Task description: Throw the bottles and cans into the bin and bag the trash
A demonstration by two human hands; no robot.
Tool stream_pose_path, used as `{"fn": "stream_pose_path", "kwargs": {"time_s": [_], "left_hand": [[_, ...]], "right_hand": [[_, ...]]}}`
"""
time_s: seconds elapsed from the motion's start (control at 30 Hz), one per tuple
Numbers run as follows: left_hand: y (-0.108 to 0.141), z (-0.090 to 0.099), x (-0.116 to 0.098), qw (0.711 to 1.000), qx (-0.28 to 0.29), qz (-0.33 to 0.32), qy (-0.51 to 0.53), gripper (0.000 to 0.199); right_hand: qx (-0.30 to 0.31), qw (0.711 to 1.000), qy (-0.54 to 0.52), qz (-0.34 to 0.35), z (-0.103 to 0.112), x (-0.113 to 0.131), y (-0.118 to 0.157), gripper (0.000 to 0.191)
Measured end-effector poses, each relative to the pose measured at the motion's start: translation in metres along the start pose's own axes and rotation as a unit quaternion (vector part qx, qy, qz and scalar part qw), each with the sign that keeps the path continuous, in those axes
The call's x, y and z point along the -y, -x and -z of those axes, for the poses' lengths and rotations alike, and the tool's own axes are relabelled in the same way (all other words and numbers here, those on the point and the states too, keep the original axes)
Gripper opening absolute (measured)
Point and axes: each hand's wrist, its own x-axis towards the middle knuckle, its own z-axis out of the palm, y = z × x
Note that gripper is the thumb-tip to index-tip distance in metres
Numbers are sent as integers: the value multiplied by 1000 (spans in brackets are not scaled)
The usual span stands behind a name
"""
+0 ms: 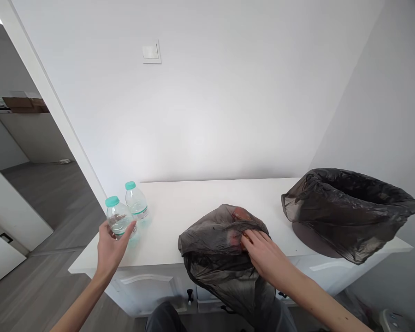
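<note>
At the left end of the white cabinet top, my left hand (113, 243) is wrapped round a clear water bottle (119, 220) with a turquoise cap. A second bottle of the same kind (137, 203) stands upright just behind it. My right hand (262, 251) grips a thin black plastic bag (207, 230) near the cabinet's front edge. Reddish and orange-brown contents show through the film, and their kind is unclear. The bag's mouth faces me and its lower part hangs over the edge. My right fingertips are partly hidden.
A round bin (313, 240) lined with a black bag (332, 216) stands at the right end of the cabinet top (166, 240). Behind is a white wall with a light switch (151, 52). A doorway opens on the left. Cabinet doors with dark handles (190, 295) lie below.
</note>
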Motion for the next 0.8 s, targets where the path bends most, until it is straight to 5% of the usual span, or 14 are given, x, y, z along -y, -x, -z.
{"fn": "stream_pose_path", "kwargs": {"time_s": [0.17, 0.3, 0.43, 0.67, 0.8], "left_hand": [[-16, -23, -7, 999, 15, 26, 38, 83], [-29, -39, -4, 998, 13, 23, 54, 82], [-40, -48, -2, 998, 15, 17, 62, 83], [-34, -34, -15, 997, 63, 22, 27, 94], [-18, -18, -17, 999, 30, -9, 7, 111]], "right_hand": [[20, 995, -91, -28, 6, -5, -8, 15], [27, 987, -147, -61, 9, -8, -11, 21], [54, 993, -91, -52, 6, -8, -15, 22], [72, 997, -27, -29, -8, -11, -28, 22], [56, 997, -51, -27, -9, -13, -30, 28]]}}
